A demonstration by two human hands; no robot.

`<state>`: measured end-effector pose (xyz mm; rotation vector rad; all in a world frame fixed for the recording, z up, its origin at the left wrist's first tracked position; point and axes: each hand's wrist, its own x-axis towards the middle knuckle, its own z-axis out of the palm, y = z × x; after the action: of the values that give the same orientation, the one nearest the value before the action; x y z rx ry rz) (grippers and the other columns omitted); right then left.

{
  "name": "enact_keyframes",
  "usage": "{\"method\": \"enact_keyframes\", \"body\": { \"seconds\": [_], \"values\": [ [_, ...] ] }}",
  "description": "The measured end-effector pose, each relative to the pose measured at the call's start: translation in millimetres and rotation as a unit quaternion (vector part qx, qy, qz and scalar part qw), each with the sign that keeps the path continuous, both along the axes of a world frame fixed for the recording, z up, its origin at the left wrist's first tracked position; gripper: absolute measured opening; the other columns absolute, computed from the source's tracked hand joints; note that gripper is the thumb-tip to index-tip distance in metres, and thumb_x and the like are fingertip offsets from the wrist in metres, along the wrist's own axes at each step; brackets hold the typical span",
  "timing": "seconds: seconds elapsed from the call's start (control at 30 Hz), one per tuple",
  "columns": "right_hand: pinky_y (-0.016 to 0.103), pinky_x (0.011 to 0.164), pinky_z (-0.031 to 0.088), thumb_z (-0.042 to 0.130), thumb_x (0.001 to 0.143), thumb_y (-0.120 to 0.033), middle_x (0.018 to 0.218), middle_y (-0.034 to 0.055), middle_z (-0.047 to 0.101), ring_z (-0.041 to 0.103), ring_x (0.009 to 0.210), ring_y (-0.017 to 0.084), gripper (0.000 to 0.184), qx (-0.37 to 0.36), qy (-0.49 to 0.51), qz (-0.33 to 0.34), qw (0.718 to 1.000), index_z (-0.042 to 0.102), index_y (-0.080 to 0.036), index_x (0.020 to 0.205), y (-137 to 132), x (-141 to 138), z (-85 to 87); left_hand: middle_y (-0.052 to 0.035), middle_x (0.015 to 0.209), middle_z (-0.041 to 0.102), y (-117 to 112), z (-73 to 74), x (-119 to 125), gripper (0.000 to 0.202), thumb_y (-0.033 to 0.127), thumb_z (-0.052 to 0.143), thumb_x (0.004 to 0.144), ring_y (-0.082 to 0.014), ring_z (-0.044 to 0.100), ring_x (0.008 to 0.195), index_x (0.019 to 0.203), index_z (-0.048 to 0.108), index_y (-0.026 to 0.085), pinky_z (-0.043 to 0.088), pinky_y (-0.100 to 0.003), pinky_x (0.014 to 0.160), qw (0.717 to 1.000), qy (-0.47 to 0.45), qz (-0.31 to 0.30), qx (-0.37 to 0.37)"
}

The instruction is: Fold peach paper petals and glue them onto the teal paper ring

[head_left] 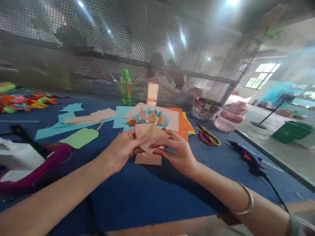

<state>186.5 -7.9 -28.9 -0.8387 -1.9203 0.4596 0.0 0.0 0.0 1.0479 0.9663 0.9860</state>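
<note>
Between my two hands is a peach sheet of folded paper (145, 131), raised above the blue table. My left hand (129, 144) pinches its left side, thumb on the near face. At its right lower edge, the thumb and fingers of my right hand (176, 147) are closed on it. Below the hands a flat peach paper piece (148, 159) lies on the table. Just beyond them sits a paper flower of blue and peach folded points (152, 116), its front partly covered by the held paper. It rests on stacked peach, orange and blue sheets (172, 118).
Red-and-yellow-handled scissors (209, 137), a glue gun (248, 157), a pink plastic jar (232, 116) and a round container (206, 108) stand or lie right. Left are green paper (81, 137), blue scraps (52, 129) and a purple basket (36, 167). A green bottle (126, 87) stands behind.
</note>
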Motion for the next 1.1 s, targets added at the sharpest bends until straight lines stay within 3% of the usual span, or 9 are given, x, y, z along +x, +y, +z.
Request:
{"method": "enact_keyframes", "body": {
  "seconds": [0.23, 0.47, 0.8, 0.97, 1.1],
  "values": [
    [0.023, 0.062, 0.047, 0.069, 0.081, -0.027, 0.082, 0.0032, 0.063, 0.056, 0.074, 0.012, 0.009, -0.023, 0.006, -0.046, 0.999, 0.069, -0.019, 0.077, -3.6, -2.4, 3.4, 0.0019, 0.075, 0.072, 0.0, -1.9, 1.8, 0.008, 0.019, 0.073, 0.076, -0.0104, 0.067, 0.073, 0.077, 0.066, 0.016, 0.057, -0.018, 0.068, 0.999, -0.043, -0.010, 0.017],
    [0.022, 0.063, 0.045, 0.064, 0.085, -0.029, 0.079, 0.0010, 0.064, 0.057, 0.072, 0.011, 0.013, -0.032, 0.002, -0.065, 0.997, 0.063, -0.018, 0.078, -3.8, -2.9, 3.7, 0.0021, 0.070, 0.072, -3.4, -5.7, 3.8, 0.023, 0.027, 0.077, 0.073, -0.0113, 0.069, 0.074, 0.063, 0.059, 0.016, 0.057, -0.021, 0.075, 0.998, -0.033, -0.044, 0.038],
    [0.023, 0.061, 0.044, 0.065, 0.084, -0.029, 0.077, 0.0013, 0.063, 0.056, 0.071, 0.011, 0.014, -0.010, -0.018, -0.085, 0.996, 0.062, -0.018, 0.076, -5.2, -2.7, 4.1, -0.0001, 0.072, 0.072, -2.3, -8.0, 5.1, 0.022, 0.030, 0.080, 0.069, -0.0130, 0.067, 0.074, 0.068, 0.064, 0.014, 0.056, -0.024, 0.076, 0.998, 0.014, -0.027, 0.053],
    [0.023, 0.060, 0.043, 0.064, 0.084, -0.026, 0.076, 0.0006, 0.062, 0.056, 0.070, 0.011, 0.013, -0.002, -0.026, -0.096, 0.995, 0.059, -0.018, 0.074, -6.2, -4.2, 5.3, 0.0007, 0.066, 0.070, -2.9, -7.6, 5.8, 0.020, 0.022, 0.084, 0.059, -0.0120, 0.064, 0.067, 0.065, 0.067, 0.014, 0.051, -0.020, 0.063, 0.997, 0.037, -0.025, 0.067],
    [0.024, 0.061, 0.043, 0.063, 0.083, -0.025, 0.076, -0.0005, 0.062, 0.058, 0.071, 0.011, 0.011, -0.011, -0.015, -0.092, 0.996, 0.056, -0.019, 0.077, -7.9, -4.6, 3.8, -0.0007, 0.069, 0.073, -5.0, -6.0, 7.7, 0.023, 0.022, 0.087, 0.053, -0.0135, 0.065, 0.068, 0.066, 0.069, 0.015, 0.053, -0.022, 0.066, 0.998, 0.030, -0.004, 0.048]
  ]
}}
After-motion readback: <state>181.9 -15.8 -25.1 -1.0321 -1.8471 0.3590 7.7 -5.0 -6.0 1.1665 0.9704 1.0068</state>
